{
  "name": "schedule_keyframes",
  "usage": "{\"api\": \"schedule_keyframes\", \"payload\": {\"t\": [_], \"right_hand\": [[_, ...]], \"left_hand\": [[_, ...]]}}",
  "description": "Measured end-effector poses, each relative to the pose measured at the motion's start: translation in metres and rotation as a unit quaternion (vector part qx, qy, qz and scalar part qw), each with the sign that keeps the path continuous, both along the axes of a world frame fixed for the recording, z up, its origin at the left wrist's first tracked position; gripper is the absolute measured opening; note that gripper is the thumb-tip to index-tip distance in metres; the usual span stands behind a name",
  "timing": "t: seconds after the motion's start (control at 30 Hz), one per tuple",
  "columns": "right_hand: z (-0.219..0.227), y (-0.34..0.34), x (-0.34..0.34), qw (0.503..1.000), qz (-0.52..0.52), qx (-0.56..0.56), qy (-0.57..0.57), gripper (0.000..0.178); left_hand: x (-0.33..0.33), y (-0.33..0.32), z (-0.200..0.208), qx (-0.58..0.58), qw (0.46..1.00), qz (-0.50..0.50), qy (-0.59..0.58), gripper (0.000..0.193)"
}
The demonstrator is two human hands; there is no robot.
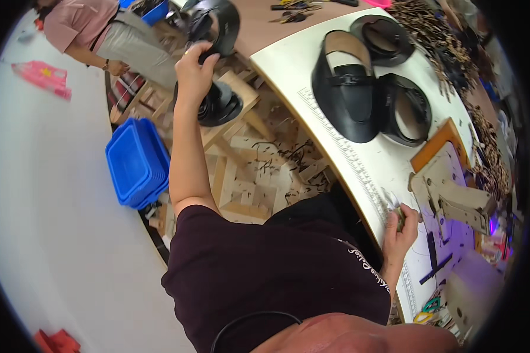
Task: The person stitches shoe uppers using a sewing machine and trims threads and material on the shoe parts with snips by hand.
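Observation:
My left hand (195, 69) is stretched out to the far left, its fingers closed on the edge of a black shoe upper (225, 26) held up in the air. Below it, more black shoe uppers (221, 107) rest on a wooden stool (241, 88). Over the white table's front edge, my right hand (401, 230) is closed around what look like thread snips (399, 216), with blurred metal blades and a greenish handle. Several black shoe uppers (350, 97) with straps lie farther back on the white table (303, 62).
A sewing machine (453, 197) stands on the table at right, with a printed ruler strip along the front edge. Blue stacked baskets (136, 162) sit at left beside a long pale surface (59, 194). Another person (100, 35) stands at far left. Scraps litter the floor.

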State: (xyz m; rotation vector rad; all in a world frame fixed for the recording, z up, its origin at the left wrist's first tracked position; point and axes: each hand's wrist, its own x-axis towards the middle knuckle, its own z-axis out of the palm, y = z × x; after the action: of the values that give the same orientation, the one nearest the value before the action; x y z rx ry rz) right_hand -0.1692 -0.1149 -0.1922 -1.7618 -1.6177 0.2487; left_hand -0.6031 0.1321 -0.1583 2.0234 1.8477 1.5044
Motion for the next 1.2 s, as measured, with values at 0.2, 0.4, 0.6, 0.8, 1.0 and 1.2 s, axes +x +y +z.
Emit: {"api": "schedule_keyframes", "payload": {"t": [0.2, 0.4, 0.6, 0.8, 1.0, 1.2], "right_hand": [[-0.009, 0.011, -0.015, 0.999, 0.017, -0.011, -0.04, 0.021], [-0.011, 0.014, -0.028, 0.999, 0.014, -0.016, -0.048, 0.021], [-0.013, 0.016, -0.028, 0.999, 0.003, -0.005, -0.037, 0.021], [0.0, 0.016, -0.025, 0.999, 0.007, 0.0, -0.05, 0.022], [0.007, 0.02, -0.02, 0.999, 0.015, 0.014, -0.034, 0.02], [0.014, 0.022, -0.003, 0.999, -0.011, 0.025, -0.033, 0.022]], "left_hand": [[-0.098, -0.052, -0.141, -0.082, 0.963, 0.144, 0.212, 0.006], [-0.099, -0.055, -0.215, -0.103, 0.915, 0.257, 0.294, 0.012], [-0.094, -0.051, -0.169, -0.378, 0.87, 0.222, 0.226, 0.023], [-0.11, -0.051, -0.215, -0.266, 0.862, 0.215, 0.374, 0.022], [-0.114, -0.043, -0.232, -0.335, 0.879, 0.214, 0.264, 0.029], [-0.041, 0.003, -0.126, -0.205, 0.955, 0.181, 0.118, 0.042]]}}
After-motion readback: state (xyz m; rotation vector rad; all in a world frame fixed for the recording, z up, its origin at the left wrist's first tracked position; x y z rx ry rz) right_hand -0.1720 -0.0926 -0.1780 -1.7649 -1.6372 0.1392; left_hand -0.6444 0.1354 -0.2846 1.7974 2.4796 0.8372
